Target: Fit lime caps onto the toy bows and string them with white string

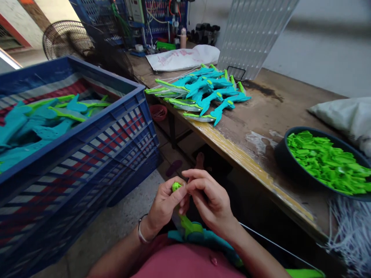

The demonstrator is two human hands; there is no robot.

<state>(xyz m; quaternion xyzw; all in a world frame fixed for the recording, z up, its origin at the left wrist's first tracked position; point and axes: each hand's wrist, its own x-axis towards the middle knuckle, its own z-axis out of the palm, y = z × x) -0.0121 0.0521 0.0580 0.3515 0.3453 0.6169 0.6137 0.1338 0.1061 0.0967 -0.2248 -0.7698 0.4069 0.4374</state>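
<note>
Head view: L hand (171, 202) is clenched on the lime tip of a teal-and-lime toy bow (193, 227), thumb and fingers wrapped round the end w/ a bit of bright green poking out on top. R hand (211, 200) meets it at the tip, thumb and index together, other fingers loosely bent; can't tell if it's pinching anything, as the contact spot is tiny & partly hidden. Bow sits in the lap, against a dk pink shirt (188, 262), its teal middle partly under the R forearm; a white cord (272, 245) runs from behind that forearm to a lime end at bottom R. Bracelet (141, 231) on the L wrist. To the L, a blue plastic crate (116, 127) w/ striped liner (95, 88) holds a heap of similar teal/lime bows (50, 119); blk fan (68, 40) behind it. Ahead, wooden workbench (261, 106) w/ yellow edge carries a pile of strung bows (208, 90), overlapping, their lime-edged limbs mostly pointing L. Behind the pile: flat white sack (185, 58), pink bottle (183, 37) & a clear ribbed sheet (255, 34) leaning nr the wall. R side of bench: dk round basin (280, 152) full of lime plastic pieces (327, 162), another white sack (344, 116) behind it, plus a tangle of white strings (350, 235) just in front, hanging at the bench edge
</note>
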